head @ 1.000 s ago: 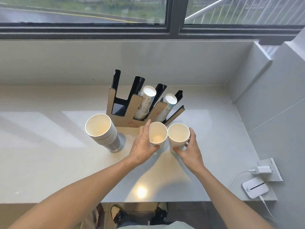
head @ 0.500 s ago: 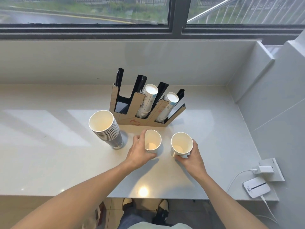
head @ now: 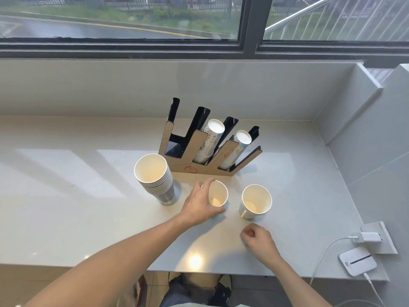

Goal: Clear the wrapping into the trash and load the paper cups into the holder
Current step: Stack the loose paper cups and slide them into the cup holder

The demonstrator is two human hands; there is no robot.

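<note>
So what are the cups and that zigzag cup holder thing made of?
The cup near the right hand looks like paper: matte white inside, thin rolled rim, with a greyish band near its base. The holder seems to be brown cardboard or thin wood in front, flat and dull with red print, and glossy black plastic behind, probably acrylic.

bare forearms (head: pixel 124 258), seemingly dark shoes (head: pixel 221 291)

Counter (head: pixel 66 218): smooth pale stone-look slab, glossy, mirrors window light and lamp spot near front edge. Holder (head: pixel 188 167): matt brown card-like front, glossy black plastic dividers. Paper cups (head: pixel 254 201): matt white paper, thin rolled rims. Stack (head: pixel 155 178) toward left edge: same paper, printed outside. Device (head: pixel 357 260) at right front corner: smooth white plastic.
</note>
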